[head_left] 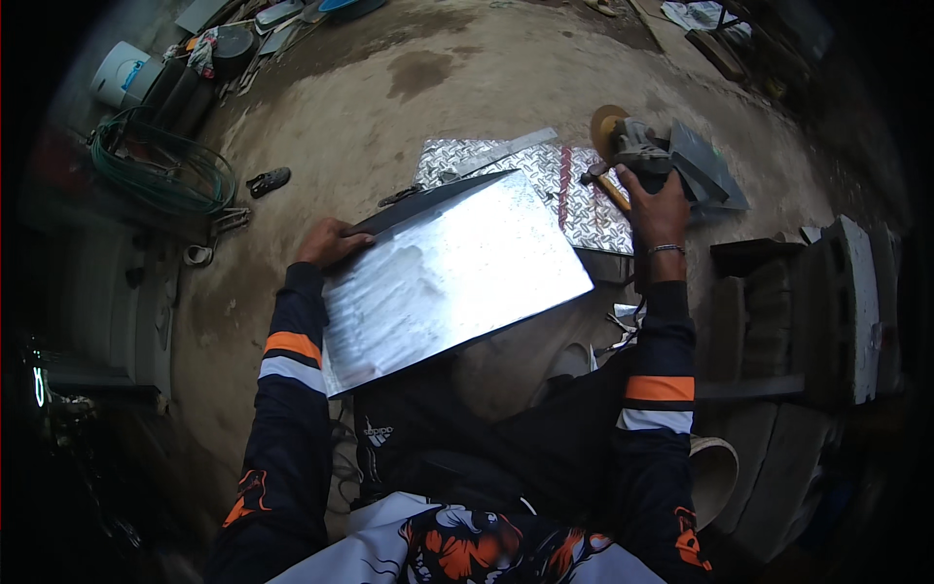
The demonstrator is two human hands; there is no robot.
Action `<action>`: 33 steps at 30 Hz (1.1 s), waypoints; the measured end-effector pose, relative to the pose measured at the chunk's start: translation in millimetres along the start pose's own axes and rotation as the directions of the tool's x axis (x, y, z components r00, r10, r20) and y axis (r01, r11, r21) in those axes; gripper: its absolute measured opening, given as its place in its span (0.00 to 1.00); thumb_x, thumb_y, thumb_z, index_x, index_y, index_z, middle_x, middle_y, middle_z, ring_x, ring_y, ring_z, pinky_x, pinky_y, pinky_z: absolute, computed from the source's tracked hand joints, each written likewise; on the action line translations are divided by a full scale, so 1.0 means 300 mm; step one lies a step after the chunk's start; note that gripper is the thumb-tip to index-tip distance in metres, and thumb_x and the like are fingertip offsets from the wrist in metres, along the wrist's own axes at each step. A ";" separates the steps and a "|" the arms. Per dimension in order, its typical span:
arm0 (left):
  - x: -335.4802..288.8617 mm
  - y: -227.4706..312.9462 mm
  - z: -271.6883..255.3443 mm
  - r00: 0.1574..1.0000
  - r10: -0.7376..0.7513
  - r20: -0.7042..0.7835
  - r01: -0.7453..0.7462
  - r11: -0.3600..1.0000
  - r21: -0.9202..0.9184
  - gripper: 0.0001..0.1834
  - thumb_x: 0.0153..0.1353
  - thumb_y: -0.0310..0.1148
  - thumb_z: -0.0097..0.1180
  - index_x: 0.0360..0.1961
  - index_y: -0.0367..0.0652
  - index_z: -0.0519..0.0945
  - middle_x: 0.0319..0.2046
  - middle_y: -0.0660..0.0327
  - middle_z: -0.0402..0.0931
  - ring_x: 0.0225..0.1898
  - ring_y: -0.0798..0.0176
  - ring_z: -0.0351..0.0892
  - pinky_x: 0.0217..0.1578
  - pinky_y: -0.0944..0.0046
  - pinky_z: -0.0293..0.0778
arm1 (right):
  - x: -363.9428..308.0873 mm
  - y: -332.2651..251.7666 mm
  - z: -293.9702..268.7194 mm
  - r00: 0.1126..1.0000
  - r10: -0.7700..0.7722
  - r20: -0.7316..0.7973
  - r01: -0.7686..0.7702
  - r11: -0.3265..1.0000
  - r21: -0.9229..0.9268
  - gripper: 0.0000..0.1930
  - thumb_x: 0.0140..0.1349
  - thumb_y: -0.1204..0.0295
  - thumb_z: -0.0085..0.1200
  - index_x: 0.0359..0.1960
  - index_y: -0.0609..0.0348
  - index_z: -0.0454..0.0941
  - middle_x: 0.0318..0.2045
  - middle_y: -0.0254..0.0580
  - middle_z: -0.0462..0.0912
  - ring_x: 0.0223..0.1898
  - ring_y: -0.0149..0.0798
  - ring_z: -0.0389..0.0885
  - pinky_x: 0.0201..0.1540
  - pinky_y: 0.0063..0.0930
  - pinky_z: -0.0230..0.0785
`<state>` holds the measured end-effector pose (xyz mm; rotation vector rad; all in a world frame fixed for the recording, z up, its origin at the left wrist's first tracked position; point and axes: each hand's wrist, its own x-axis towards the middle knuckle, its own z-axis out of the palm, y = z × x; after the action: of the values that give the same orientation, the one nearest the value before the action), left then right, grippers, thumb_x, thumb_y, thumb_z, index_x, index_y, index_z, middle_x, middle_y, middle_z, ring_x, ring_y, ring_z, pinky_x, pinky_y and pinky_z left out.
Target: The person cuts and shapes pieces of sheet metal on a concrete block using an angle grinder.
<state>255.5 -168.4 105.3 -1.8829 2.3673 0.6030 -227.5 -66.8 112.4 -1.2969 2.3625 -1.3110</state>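
A shiny sheet metal panel [467, 273] lies tilted above my lap, with a dark folded side along its far edge. My left hand [333, 243] is closed on the panel's far left corner. On the right, my right hand [659, 209] wraps round the dark rear body of an angle grinder [639, 141], whose brown disc [609, 131] points away to the left. A hammer [611, 190] with a wooden handle lies just left of that hand, on a diamond-pattern metal plate [593, 224]. A flat metal strip [506, 151] rests across the plate.
Grey metal pieces [705, 165] lie right of the grinder. Concrete blocks [851, 311] stand at the right, near a white pipe [715, 477]. A coiled green hose [161, 170], a dark clog [269, 182] and a white bucket [122, 73] are at the left on the concrete floor [341, 127].
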 end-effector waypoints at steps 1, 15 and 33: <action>-0.008 -0.034 -0.009 0.998 -0.033 0.049 0.037 0.996 -0.086 0.19 0.57 0.49 0.64 0.39 0.45 0.88 0.30 0.52 0.84 0.33 0.52 0.84 0.40 0.56 0.75 | 0.013 0.027 -0.019 0.999 0.018 -0.051 -0.017 1.000 0.014 0.37 0.48 0.45 0.69 0.45 0.68 0.75 0.41 0.62 0.84 0.44 0.59 0.84 0.47 0.44 0.75; -0.074 0.122 0.006 0.966 -0.084 -0.245 0.142 0.963 0.231 0.25 0.55 0.60 0.61 0.39 0.51 0.88 0.35 0.55 0.85 0.37 0.52 0.84 0.39 0.54 0.77 | -0.070 -0.038 -0.007 0.990 0.103 0.094 -0.105 0.994 0.022 0.38 0.50 0.46 0.68 0.48 0.69 0.73 0.42 0.63 0.83 0.45 0.54 0.84 0.47 0.39 0.76; -0.052 0.206 0.043 0.980 -0.106 -0.166 0.139 0.969 0.204 0.27 0.52 0.64 0.60 0.43 0.56 0.88 0.37 0.56 0.85 0.42 0.54 0.83 0.42 0.55 0.76 | -0.262 -0.281 0.201 0.820 -0.140 0.555 0.272 0.949 -0.161 0.35 0.52 0.46 0.66 0.44 0.68 0.69 0.32 0.65 0.83 0.37 0.62 0.84 0.39 0.50 0.77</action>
<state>198.3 -138.5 114.4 -2.0232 2.2717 0.1881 -97.5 -67.1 118.1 -1.7551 2.0468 -0.5839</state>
